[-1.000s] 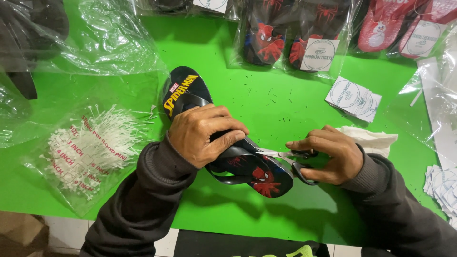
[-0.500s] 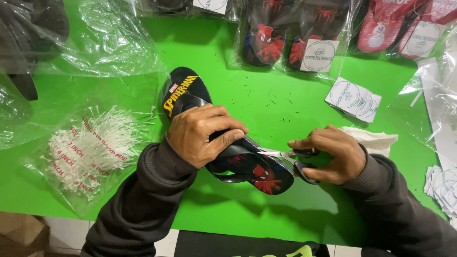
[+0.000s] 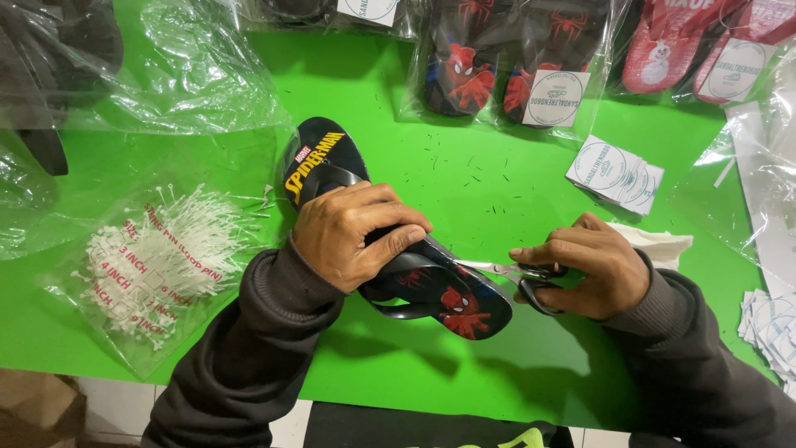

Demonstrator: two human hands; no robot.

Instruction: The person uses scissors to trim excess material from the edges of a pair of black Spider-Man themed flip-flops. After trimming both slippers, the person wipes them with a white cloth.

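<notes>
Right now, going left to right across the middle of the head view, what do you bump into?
Bag of white loop pins → left hand → flip-flops → scissors → right hand → paper tag pile at the edge.

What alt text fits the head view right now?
On a green table, the left hand clasps a pair of black sandals while the right hand holds scissors against them. A bag of white loop pins lies left.

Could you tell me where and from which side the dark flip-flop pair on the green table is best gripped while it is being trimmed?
Grip the flip-flop pair across its narrow middle, from above on the near-left, probably as the left hand does. That leaves the toe end free for the scissors in the right hand, which point in from the right.
</notes>
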